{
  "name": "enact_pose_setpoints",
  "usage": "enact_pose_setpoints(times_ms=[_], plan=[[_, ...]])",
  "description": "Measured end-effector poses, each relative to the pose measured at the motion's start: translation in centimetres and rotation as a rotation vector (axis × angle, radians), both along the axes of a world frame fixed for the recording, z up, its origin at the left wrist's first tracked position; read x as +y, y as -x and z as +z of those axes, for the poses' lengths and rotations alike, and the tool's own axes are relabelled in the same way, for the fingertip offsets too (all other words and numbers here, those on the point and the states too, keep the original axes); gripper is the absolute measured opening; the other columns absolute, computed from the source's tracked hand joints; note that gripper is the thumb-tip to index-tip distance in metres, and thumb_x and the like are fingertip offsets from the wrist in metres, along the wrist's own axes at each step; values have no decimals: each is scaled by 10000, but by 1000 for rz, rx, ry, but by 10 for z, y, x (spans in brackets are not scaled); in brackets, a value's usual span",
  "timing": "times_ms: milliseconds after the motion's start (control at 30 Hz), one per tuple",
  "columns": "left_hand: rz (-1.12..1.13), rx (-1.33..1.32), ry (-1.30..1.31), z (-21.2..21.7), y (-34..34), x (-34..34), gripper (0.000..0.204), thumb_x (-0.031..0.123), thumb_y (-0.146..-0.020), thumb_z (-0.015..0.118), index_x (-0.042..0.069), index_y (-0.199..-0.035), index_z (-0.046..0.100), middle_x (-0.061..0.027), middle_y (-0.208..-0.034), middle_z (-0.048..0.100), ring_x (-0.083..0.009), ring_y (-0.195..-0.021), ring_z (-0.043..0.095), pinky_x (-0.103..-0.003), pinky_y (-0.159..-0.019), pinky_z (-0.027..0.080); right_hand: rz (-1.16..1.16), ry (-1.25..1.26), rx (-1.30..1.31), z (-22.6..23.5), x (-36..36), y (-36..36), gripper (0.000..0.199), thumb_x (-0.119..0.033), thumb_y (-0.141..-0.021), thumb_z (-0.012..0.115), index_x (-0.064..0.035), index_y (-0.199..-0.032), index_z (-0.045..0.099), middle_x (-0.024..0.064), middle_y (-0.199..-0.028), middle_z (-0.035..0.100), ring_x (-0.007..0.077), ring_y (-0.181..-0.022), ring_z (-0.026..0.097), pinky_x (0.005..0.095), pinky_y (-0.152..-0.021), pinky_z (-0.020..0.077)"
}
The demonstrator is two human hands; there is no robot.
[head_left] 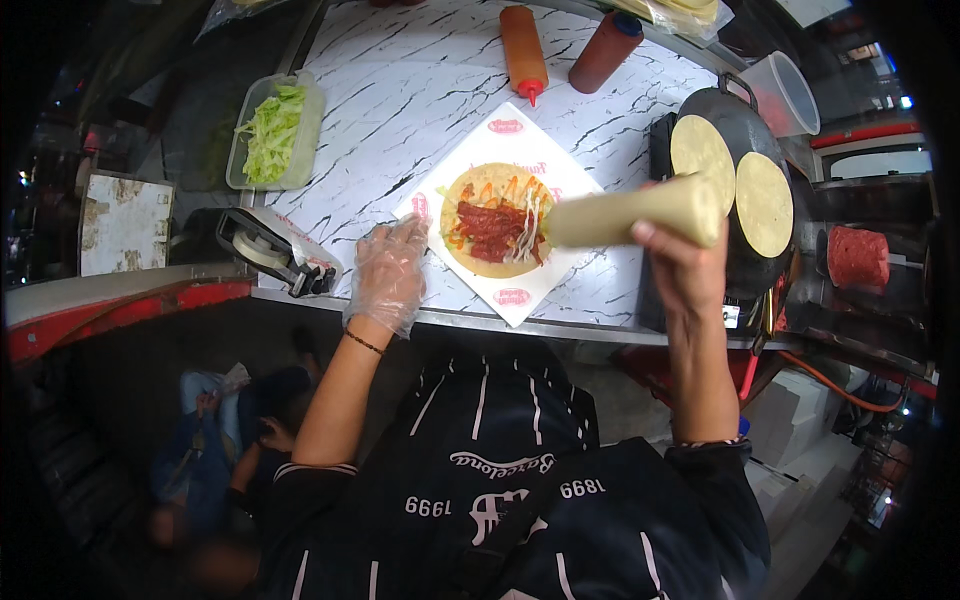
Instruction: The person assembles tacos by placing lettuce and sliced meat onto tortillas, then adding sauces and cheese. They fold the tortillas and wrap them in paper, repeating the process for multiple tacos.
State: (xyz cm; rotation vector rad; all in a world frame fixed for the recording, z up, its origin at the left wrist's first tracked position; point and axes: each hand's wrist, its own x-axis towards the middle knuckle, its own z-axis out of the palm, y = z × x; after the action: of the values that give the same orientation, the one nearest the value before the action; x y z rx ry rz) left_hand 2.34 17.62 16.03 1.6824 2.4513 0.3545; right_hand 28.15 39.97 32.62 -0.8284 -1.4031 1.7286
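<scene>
A round tortilla [478, 255] lies on a white square of paper [520, 295] on the marble-patterned counter, topped with red meat strips, orange sauce and white sauce lines. My right hand [680, 262] grips a pale squeeze bottle [640, 212], tipped sideways with its nozzle over the tortilla's right edge. My left hand [388, 272], in a clear plastic glove, rests open on the counter just left of the paper.
A clear tub of shredded lettuce [272, 132] sits back left, a tape dispenser [275, 252] at the front left edge. Orange [523, 48] and brown [603, 52] sauce bottles lie at the back. A dark griddle [735, 120] holds two tortillas; raw meat [857, 256] sits far right.
</scene>
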Motion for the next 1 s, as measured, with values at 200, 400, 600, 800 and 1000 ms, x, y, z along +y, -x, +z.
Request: enact_pose_setpoints(times_ms=[200, 400, 600, 800, 1000], plan=[[5, -7, 54, 3, -2, 1, 615, 114, -853, 664, 95, -1467, 645, -38, -1553, 599, -311, -1312, 557, -529, -1106, 410, 26, 10, 38, 0, -5, 14, 458, 180, -724, 830, 12, -1112, 652, 114, -1028, 738, 223, -967, 730, 393, -923, 603], [12, -33, 45, 3, -2, 0, 599, 116, -865, 659, 91, -1464, 641, -37, -1560, 593, -321, -1312, 558, -533, -1108, 413, 87, -12, 20, -4, -11, 27, 442, 180, -732, 825, 3, -1097, 649, 119, -1014, 745, 225, -945, 740, 393, -900, 613], [10, -11, 14, 0, -3, -1, 698, 67, -765, 713, 116, -1459, 651, -29, -1542, 606, -307, -1282, 575, -524, -1055, 451, 128, -20, -6, -5, -14, 39, 474, 163, -701, 869, -28, -1066, 634, 90, -1012, 728, 195, -944, 725, 374, -896, 609], [-2, -12, 45, -1, -2, 1, 714, 89, -771, 720, 116, -1479, 634, -21, -1553, 596, -305, -1290, 573, -538, -1053, 451, 115, -39, -5, -18, -18, 59, 489, 116, -691, 921, -36, -1061, 641, 55, -976, 726, 158, -907, 704, 345, -877, 600], [-18, 20, 32, 1, -4, -6, 600, 112, -860, 649, 100, -1460, 643, -40, -1528, 619, -303, -1285, 579, -523, -1055, 444, 87, -87, -86, -7, -19, 49, 433, 153, -731, 870, -35, -1037, 628, 59, -983, 722, 165, -914, 709, 337, -872, 598]])
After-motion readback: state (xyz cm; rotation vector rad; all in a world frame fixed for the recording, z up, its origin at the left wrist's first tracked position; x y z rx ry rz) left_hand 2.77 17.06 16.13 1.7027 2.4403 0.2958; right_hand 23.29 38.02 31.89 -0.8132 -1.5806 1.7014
